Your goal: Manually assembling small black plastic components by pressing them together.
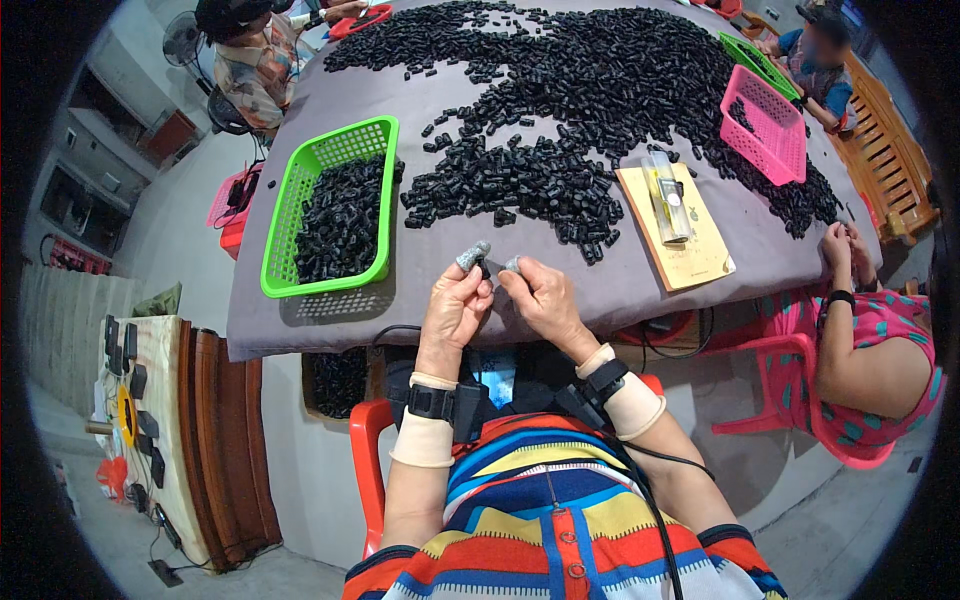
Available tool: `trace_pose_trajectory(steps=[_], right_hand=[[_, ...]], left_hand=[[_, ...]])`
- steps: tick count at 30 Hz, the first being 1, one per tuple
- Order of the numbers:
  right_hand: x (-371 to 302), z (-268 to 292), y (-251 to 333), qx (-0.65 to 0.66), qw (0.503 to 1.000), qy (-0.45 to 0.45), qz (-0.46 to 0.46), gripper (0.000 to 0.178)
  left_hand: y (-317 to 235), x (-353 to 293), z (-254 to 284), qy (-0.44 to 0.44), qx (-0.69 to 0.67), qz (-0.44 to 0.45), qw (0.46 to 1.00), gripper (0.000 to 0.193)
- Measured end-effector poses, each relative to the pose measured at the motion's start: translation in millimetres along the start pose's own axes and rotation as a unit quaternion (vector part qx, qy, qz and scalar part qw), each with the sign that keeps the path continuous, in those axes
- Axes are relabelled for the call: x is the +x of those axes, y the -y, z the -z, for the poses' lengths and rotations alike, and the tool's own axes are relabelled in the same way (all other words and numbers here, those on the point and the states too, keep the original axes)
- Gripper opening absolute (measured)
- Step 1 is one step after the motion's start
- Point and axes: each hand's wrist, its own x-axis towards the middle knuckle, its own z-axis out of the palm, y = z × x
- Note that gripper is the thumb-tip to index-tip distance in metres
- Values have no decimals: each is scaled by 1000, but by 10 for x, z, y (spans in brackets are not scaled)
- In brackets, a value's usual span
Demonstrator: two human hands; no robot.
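My left hand [455,305] is raised at the near edge of the table, its fingers pinched round a small black piece [487,269] like those in the pile. Close beside it, my right hand [546,305] is closed, fingertips turned toward the piece; what it grips, if anything, is too small to make out. Grey wrapping covers a fingertip on each hand. Beyond my hands spreads a large heap of small black cylindrical pieces [520,185]. To the left, a green basket [388,215] holds many more of them.
A yellow notebook [705,262] with a clear plastic case [668,200] on it lies to the right. Farther right is a pink basket [765,125]. Several people sit round the grey-covered table [400,285]. A black cable [640,480] runs along my right arm.
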Motion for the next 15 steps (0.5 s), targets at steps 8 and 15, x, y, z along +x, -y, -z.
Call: trace_pose_trajectory(steps=[8,15], right_hand=[[-27,-10,26,-56,996,29,56,24],[-23,-17,26,-60,996,21,56,23]], left_hand=[[-22,-13,34,35,7,13,999,29],[-23,-22,12,28,22,22,999,29]])
